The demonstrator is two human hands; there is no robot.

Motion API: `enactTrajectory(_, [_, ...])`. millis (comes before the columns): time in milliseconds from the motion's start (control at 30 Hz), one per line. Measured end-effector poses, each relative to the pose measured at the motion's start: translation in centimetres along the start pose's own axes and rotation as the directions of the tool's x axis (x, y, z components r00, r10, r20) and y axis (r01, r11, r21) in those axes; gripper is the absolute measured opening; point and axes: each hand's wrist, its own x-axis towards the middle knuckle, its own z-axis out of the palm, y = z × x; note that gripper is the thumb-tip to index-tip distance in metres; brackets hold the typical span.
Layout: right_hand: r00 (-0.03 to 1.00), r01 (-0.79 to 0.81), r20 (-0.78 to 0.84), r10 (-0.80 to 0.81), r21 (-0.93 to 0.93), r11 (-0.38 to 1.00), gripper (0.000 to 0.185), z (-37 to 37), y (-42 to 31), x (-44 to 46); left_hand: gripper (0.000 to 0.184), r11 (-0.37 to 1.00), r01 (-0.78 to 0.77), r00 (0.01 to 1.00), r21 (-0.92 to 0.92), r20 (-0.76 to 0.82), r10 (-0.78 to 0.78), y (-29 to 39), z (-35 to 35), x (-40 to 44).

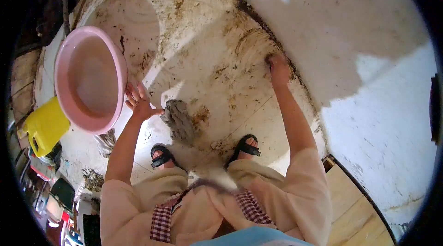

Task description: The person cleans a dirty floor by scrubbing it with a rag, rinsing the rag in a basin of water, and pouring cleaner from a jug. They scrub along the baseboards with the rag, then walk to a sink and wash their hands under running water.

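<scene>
My left hand (140, 103) is open with its fingers spread, right beside the rim of a pink plastic basin (121, 56). Cloudy water fills part of the basin. Just right of that hand, a crumpled grey rag (179, 121) lies on the dirty floor. My right hand (280, 72) reaches down at the grimy seam where the floor meets the white wall. Its fingers look closed, and a small dark patch shows at their tips; what they hold, if anything, I cannot make out.
Brown dirt marks the pale floor (207, 52) below the white wall (360, 75). A yellow jug (48, 123) stands behind the basin, with a second grey cloth (106, 143) near it. Assorted clutter fills the lower left. A wooden panel (350, 200) lies at lower right.
</scene>
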Motion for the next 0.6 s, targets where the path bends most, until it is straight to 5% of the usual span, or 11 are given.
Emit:
enactTrajectory(33, [0.996, 0.006, -0.087, 0.001, 0.079, 0.997, 0.017, -0.4, -0.9, 1.8, 0.144, 1.000, 0.001, 1.000, 0.012, -0.015, -0.001, 0.2, -0.1, -0.4])
enactTrajectory(100, [0.993, -0.058, 0.092, 0.073, -0.157, 0.986, 0.017, -0.9, -1.8, 0.7, 0.143, 0.999, 0.029, 0.999, 0.024, 0.014, -0.029, 0.4, -0.9, -0.8])
enactTrajectory(167, [0.996, 0.042, 0.089, -0.023, -0.219, 0.975, 0.017, -1.5, -0.8, -2.5, 0.143, 0.999, 0.017, 0.999, 0.041, 0.040, -0.018, 0.6, -0.7, -0.2])
enactTrajectory(233, [0.940, 0.321, -0.087, -0.331, -0.110, 0.941, 0.016, -1.1, 1.3, -6.3, 0.143, 0.998, 0.005, 0.998, 0.061, 0.058, -0.009, -0.1, 0.5, 0.3])
enactTrajectory(267, [0.957, 0.282, 0.019, -0.289, -0.296, 0.913, 0.017, -0.5, 1.6, -5.2, 0.144, 0.998, 0.017, 0.998, 0.059, 0.053, -0.020, -0.3, 0.7, 0.5])
enactTrajectory(367, [0.990, -0.138, -0.005, 0.138, -0.025, 0.990, 0.017, -0.2, -0.2, 2.5, 0.145, 0.997, -0.032, 0.999, 0.073, -0.036, 0.034, -1.0, 1.4, 0.7])
enactTrajectory(500, [0.983, 0.158, 0.130, -0.127, -0.266, 0.951, 0.016, -0.3, 0.0, -5.0, 0.145, 0.998, 0.042, 0.999, 0.042, 0.001, -0.042, 0.7, -0.3, -0.4])
enactTrajectory(533, [0.946, 0.311, -0.042, -0.322, -0.161, 0.937, 0.016, -1.4, 0.0, -6.2, 0.145, 0.992, 0.055, 0.998, 0.114, 0.025, -0.058, 0.3, 0.5, 0.2])
enactTrajectory(600, [0.987, 0.161, 0.029, -0.158, -0.164, 0.973, 0.016, -1.2, -0.3, -2.6, 0.145, 0.996, 0.041, 0.999, 0.078, -0.019, -0.039, -0.4, 1.3, 0.4])
